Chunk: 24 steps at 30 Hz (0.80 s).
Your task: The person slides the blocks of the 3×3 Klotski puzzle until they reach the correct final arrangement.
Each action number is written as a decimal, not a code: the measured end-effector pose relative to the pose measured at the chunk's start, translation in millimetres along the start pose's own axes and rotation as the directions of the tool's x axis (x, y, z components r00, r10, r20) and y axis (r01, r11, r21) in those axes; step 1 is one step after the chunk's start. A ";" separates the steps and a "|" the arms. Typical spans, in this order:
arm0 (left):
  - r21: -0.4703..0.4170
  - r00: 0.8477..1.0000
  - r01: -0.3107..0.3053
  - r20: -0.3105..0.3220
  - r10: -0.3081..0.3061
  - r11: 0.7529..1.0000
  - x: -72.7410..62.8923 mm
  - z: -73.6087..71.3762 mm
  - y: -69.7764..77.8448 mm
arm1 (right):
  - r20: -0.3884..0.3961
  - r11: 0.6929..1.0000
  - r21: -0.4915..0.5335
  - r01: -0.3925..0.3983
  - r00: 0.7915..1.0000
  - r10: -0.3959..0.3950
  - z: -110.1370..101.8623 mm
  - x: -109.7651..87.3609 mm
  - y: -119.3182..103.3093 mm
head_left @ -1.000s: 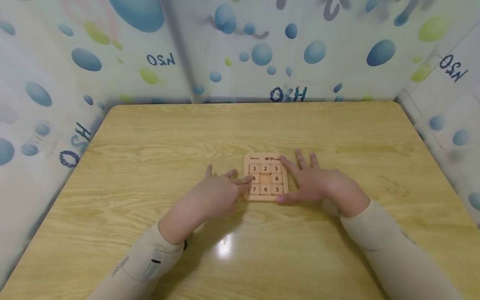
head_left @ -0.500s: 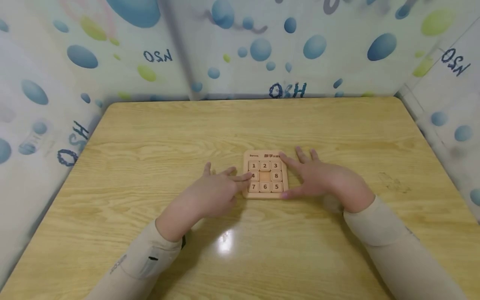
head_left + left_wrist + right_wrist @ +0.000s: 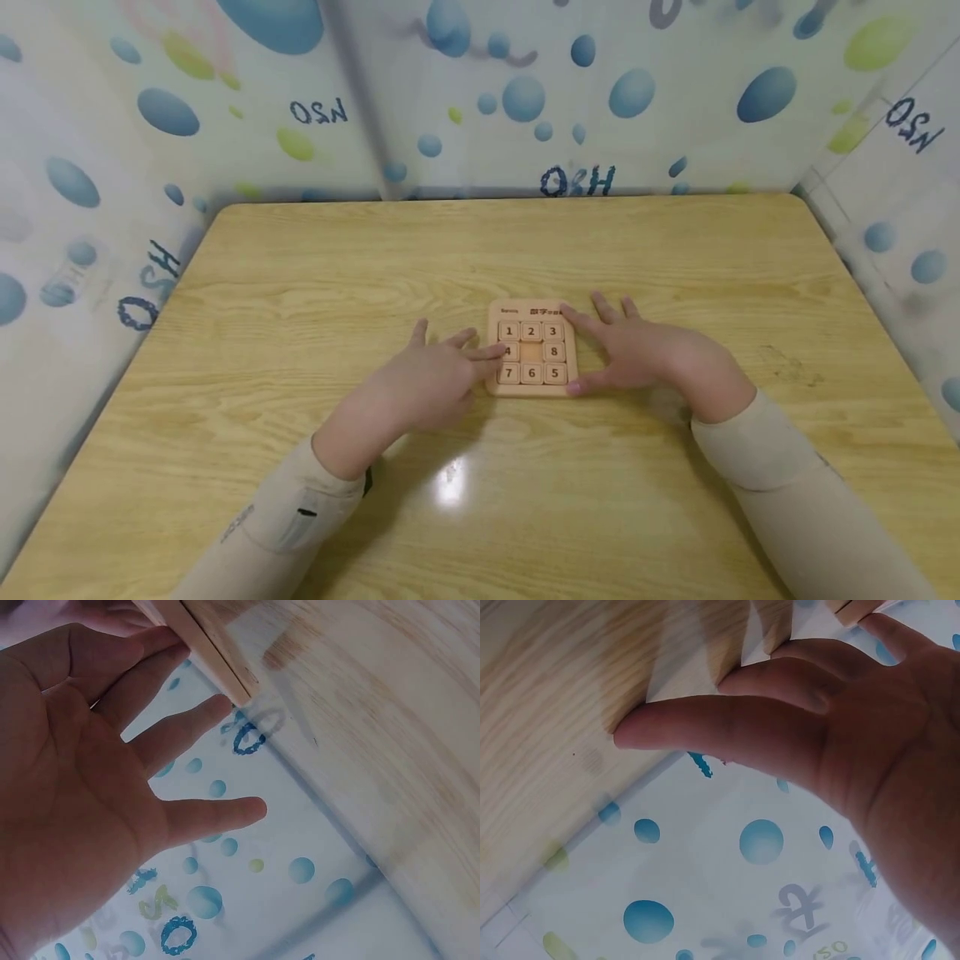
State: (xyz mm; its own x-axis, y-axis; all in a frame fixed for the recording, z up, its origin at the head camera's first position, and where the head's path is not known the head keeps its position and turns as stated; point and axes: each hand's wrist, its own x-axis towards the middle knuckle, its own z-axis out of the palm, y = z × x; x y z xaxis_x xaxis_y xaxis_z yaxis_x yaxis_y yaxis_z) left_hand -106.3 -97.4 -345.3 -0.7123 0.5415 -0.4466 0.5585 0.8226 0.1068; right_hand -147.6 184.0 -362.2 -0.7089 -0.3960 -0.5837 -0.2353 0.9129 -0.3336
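Note:
In the head view, a wooden number slide puzzle [image 3: 534, 390] lies flat on the table. Its tiles read 1, 2, 3 on top, 4, a gap and 8 in the middle, then 7, 6, 5. From the left, my left hand [image 3: 420, 387] reaches in with spread fingers, a fingertip resting on the 4 tile [image 3: 509, 353]. My right hand [image 3: 641, 354] is at the puzzle's right side, index fingertip near the upper right corner and thumb at the lower right one. Its other fingers stretch out over the table, as the right wrist view also shows.
The pale wood table [image 3: 337, 275] extends around the puzzle on all sides. Behind it and to both sides stand walls [image 3: 480, 83] with blue and green drops. A bright light reflection [image 3: 450, 483] shows on the tabletop in front of the hands.
My right thumb has slid a little outward along the puzzle's lower right corner. My left hand stays at the 4 tile, and the tile order is the same. The head view has shifted slightly.

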 end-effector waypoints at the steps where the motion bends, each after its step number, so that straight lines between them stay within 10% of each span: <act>1: 0.000 1.000 -0.004 -0.002 0.004 1.000 0.4 -0.3 0.1 | 0.001 1.000 0.002 0.001 1.000 -0.001 0.0 -0.1 0.4; 24: 0.127 0.988 -0.151 -0.023 0.155 0.980 18.1 10.2 39.7 | -0.005 1.000 0.023 -0.002 1.000 0.003 0.6 -1.0 5.6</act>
State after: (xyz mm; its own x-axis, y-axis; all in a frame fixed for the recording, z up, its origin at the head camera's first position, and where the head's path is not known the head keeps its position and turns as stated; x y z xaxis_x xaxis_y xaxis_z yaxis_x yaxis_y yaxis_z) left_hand -92.6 -56.7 -358.2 -0.6266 0.6667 -0.4037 0.7093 0.7024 0.0591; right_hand -147.8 189.5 -363.9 -0.7125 -0.3932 -0.5811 -0.2186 0.9114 -0.3488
